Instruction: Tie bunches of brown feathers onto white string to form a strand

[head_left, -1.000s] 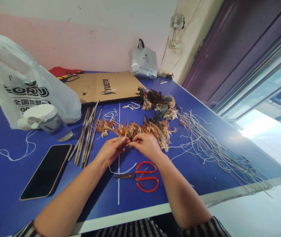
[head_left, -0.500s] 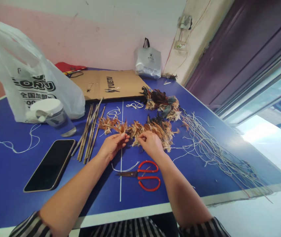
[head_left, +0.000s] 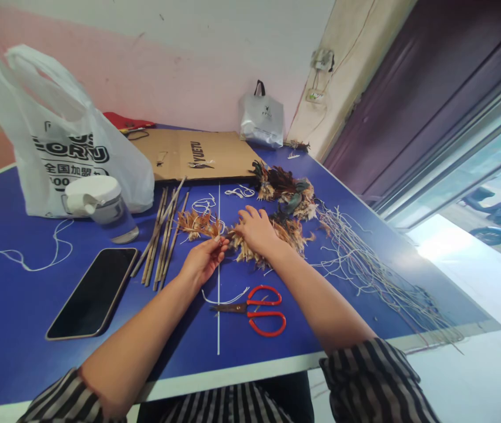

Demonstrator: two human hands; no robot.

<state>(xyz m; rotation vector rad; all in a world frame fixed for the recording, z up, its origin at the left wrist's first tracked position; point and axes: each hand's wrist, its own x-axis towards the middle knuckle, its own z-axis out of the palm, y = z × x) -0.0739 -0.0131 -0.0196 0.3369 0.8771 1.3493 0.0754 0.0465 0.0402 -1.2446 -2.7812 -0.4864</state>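
Observation:
My left hand point(head_left: 206, 259) is closed in a pinch, thumb against fingers, on brown feathers with a dark tip poking out on the right. Just beyond it lies a small cluster of orange-brown feathers point(head_left: 195, 223). My right hand point(head_left: 259, 232) rests over the larger row of tan and brown feathers point(head_left: 292, 235), its fingers apart and bent down onto them, and it partly covers that row. Red-handled scissors point(head_left: 265, 311) lie nearer to me, between my forearms, with a short white string point(head_left: 228, 299) beside the blades.
Thin sticks point(head_left: 162, 241), a black phone point(head_left: 94, 294), a lidded cup point(head_left: 104, 205) and a white plastic bag point(head_left: 87, 147) stand or lie to the left. Dark feather bunches point(head_left: 285, 185) and flattened cardboard point(head_left: 206, 155) are farther back. Long strings point(head_left: 373, 270) spread to the right.
My right hand has moved up and left onto the feather row, its fingers going from a pinch to spread. My left hand keeps its pinch nearly in place. The view has shifted slightly.

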